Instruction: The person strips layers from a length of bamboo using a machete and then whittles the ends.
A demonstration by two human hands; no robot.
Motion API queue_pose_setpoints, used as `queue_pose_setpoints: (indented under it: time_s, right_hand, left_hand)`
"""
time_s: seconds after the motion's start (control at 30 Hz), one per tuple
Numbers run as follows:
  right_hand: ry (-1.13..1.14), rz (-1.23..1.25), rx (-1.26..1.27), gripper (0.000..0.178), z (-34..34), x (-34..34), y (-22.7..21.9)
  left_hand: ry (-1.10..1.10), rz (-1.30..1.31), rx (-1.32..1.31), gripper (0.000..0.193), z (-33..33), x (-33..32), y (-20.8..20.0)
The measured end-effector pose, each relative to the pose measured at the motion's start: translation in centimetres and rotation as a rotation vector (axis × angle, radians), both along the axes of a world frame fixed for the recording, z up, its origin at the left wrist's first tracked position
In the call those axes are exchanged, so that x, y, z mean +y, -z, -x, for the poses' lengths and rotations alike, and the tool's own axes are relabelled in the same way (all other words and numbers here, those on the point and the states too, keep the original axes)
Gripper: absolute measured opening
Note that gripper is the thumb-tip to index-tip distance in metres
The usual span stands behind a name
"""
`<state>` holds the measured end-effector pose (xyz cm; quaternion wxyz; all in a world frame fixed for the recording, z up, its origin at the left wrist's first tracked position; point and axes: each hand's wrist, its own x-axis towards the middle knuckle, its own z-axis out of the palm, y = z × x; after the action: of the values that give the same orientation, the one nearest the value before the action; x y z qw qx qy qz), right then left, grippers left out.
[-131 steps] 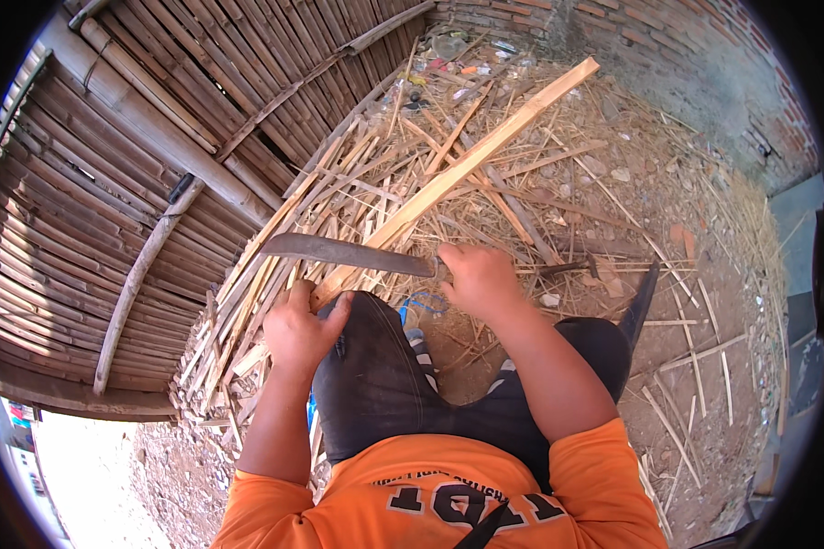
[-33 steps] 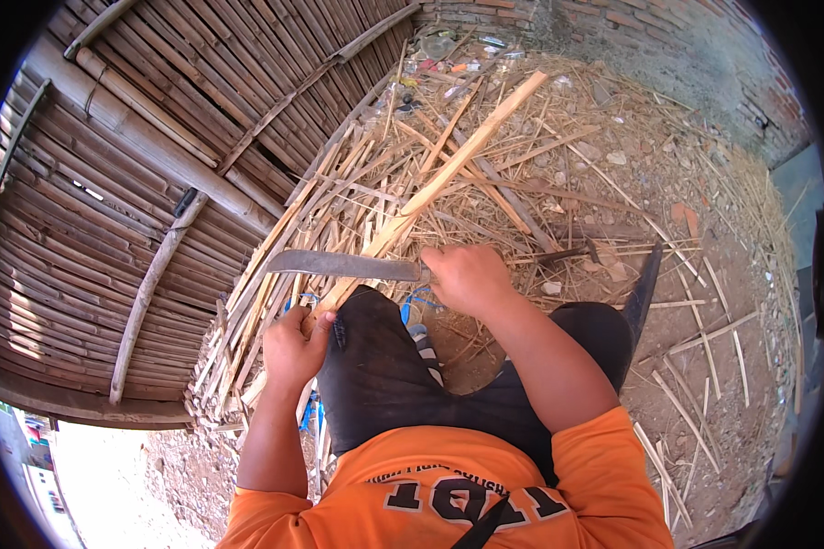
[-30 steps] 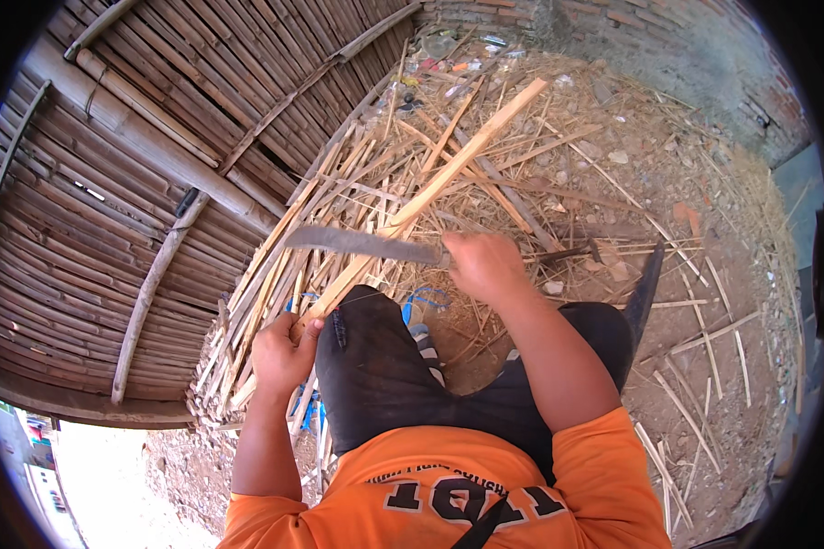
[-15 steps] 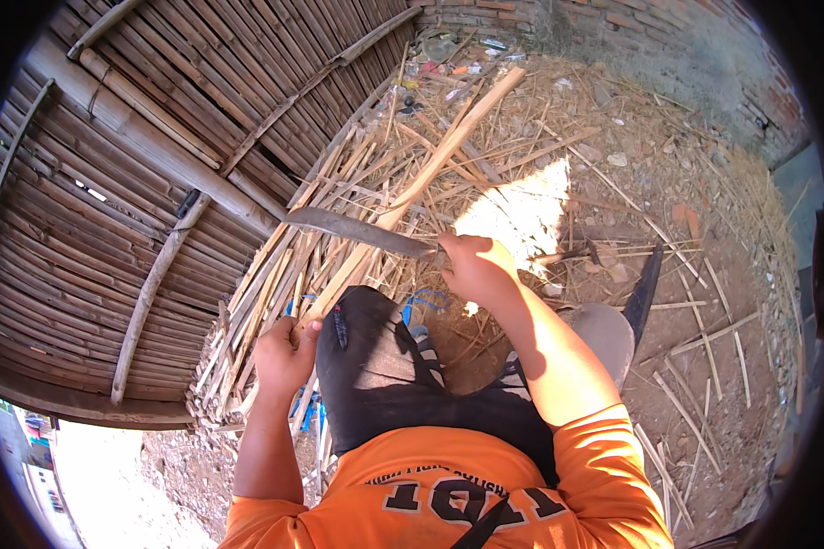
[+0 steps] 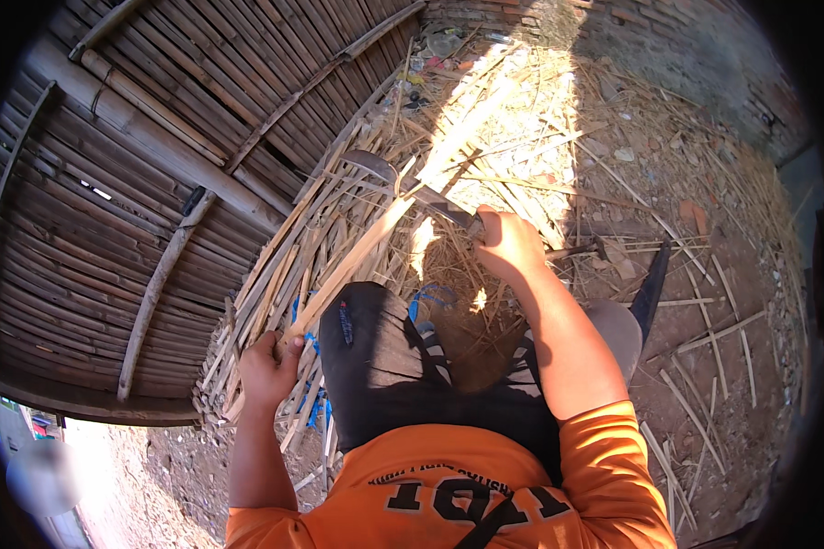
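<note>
My right hand [image 5: 508, 242] is closed round the handle of a machete [image 5: 368, 165]. Its long, dark blade lies across a split bamboo strip [image 5: 362, 249], and a small curl of bamboo stands up where the edge meets it. The near end of the strip is pinched between the thumb and fingers of my left hand [image 5: 267, 373], left of my knee. From there the strip slants away past my leg to the far right, its far part washed out by bright sun. A pale shaving [image 5: 422, 245] shows below the blade.
Many loose bamboo strips [image 5: 256, 302] lie heaped on the left, beside a slatted bamboo wall [image 5: 92, 247]. A hammer-like tool [image 5: 577, 249] and a dark tapered thing [image 5: 650, 293] are at the right. A brick wall [image 5: 696, 64] stands behind; blue cord [image 5: 313, 403] lies by my leg.
My right hand and the machete have moved away from me and slightly right along the strip. My left hand has shifted a little left and nearer. More of the strip and heap is now sunlit.
</note>
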<state>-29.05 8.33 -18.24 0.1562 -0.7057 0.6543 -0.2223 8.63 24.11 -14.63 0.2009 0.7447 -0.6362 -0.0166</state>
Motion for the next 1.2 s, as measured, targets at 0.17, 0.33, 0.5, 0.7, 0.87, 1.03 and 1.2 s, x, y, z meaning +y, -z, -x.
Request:
queue_pose_setpoints:
  time_s: [0.17, 0.33, 0.5, 0.7, 0.87, 1.03, 1.2]
  right_hand:
    - [-0.103, -0.062, -0.265, 0.026, -0.5, 0.7, 0.7]
    - [-0.295, 0.039, -0.087, 0.03, -2.6, 2.4, 0.8]
    - [-0.343, 0.191, 0.239, 0.031, -2.3, 1.9, 0.4]
    - [0.036, -0.014, 0.152, 0.028, 1.7, -1.6, 1.8]
    - [-0.058, -0.068, -0.236, 0.024, -0.1, -0.6, 2.5]
    - [-0.335, 0.061, 0.099, 0.031, -2.6, 1.9, 1.1]
    - [-0.314, 0.199, 0.146, 0.02, -2.0, 0.9, 2.1]
  left_hand:
    - [0.004, -0.015, 0.036, 0.044, 0.4, 0.0, 0.1]
    - [0.009, -0.061, 0.118, 0.04, 0.5, -0.2, 0.7]
    - [0.066, -0.004, 0.093, 0.038, -2.2, 0.8, 0.4]
    - [0.077, 0.007, -0.044, 0.04, -4.0, 1.8, -0.8]
    - [-0.002, -0.052, 0.067, 0.043, -3.0, 1.9, -0.4]
    - [0.002, -0.067, 0.079, 0.046, -2.2, 1.2, 0.3]
    - [0.036, -0.029, 0.133, 0.046, -4.5, 2.3, 0.4]
